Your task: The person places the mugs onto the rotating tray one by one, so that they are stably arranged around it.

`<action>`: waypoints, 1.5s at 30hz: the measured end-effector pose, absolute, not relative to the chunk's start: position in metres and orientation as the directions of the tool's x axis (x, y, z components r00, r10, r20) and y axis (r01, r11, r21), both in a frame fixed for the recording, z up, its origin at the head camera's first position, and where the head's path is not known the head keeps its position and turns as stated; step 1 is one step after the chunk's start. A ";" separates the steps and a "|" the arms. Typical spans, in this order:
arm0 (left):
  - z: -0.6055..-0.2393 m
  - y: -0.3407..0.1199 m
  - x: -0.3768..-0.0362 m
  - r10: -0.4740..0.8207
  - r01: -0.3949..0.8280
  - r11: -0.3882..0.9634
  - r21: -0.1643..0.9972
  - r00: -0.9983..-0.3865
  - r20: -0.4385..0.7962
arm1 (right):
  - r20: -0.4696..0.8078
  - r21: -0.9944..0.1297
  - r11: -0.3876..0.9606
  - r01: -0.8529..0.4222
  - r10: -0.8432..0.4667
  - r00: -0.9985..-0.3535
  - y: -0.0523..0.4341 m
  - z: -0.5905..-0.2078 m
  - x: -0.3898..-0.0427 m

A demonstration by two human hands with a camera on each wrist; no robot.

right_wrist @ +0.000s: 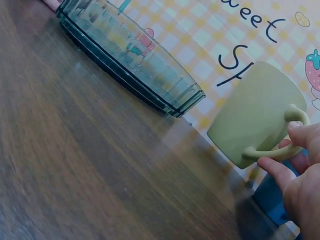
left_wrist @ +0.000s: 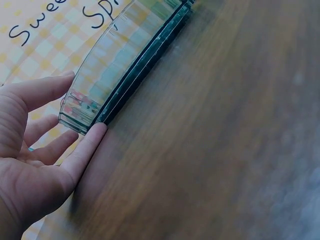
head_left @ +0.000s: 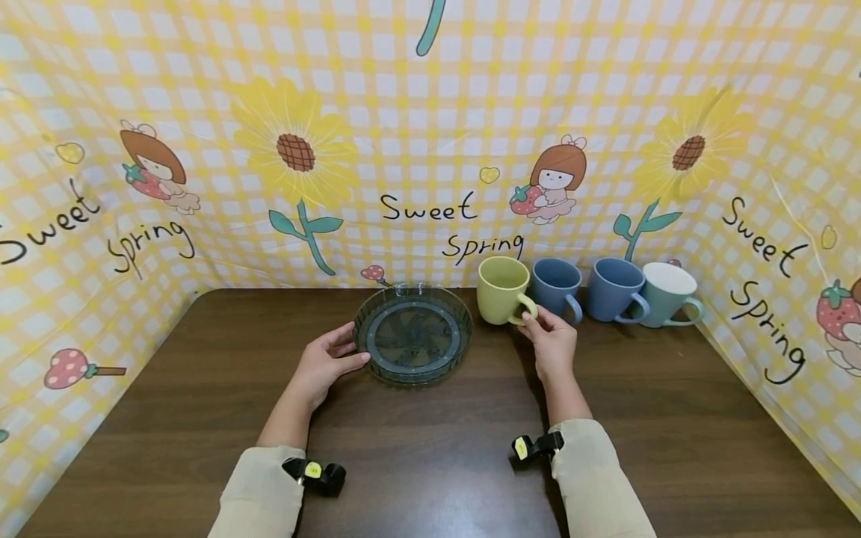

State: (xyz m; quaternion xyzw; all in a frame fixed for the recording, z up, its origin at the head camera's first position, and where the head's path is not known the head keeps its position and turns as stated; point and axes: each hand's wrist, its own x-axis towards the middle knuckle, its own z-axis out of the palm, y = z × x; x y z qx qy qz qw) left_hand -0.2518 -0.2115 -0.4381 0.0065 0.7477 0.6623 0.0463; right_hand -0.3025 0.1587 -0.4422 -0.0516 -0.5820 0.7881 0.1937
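A round, see-through greenish tray (head_left: 413, 373) with a low ribbed wall lies flat on the table. At its left side is my left hand (head_left: 326, 364), fingers extended and fingertips touching the wall and lower edge. My right hand (head_left: 553, 340) pinches the handle of a yellow-green mug (head_left: 501, 291), which is upright in the head view, just right of the tray. In the right wrist view, cloth shows between the base of this mug (right_wrist: 260, 115) and the tabletop. Beside it stands a dark blue mug (head_left: 554, 278), its handle close behind my right fingers.
Farther right along the back stand another blue mug (head_left: 613, 291) and a pale teal mug (head_left: 662, 299) with a white inside. A yellow checked cloth (head_left: 417, 134) with printed flowers surrounds the brown wooden table (head_left: 430, 463) at the back and sides.
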 end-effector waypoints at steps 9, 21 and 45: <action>-0.437 -0.213 -0.250 0.068 -0.056 0.133 0.989 -0.996 -0.066 | 0.134 -0.942 -0.240 -0.234 0.369 -0.920 0.158 -0.437 -0.301; -0.436 -0.210 -0.250 0.077 -0.062 0.131 0.989 -0.994 -0.073 | 0.119 -0.937 -0.264 -0.228 0.371 -0.921 0.158 -0.430 -0.297; -0.436 -0.211 -0.250 0.066 -0.062 0.112 0.992 -0.995 -0.070 | 0.156 -0.907 -0.311 -0.283 0.377 -0.913 0.153 -0.409 -0.293</action>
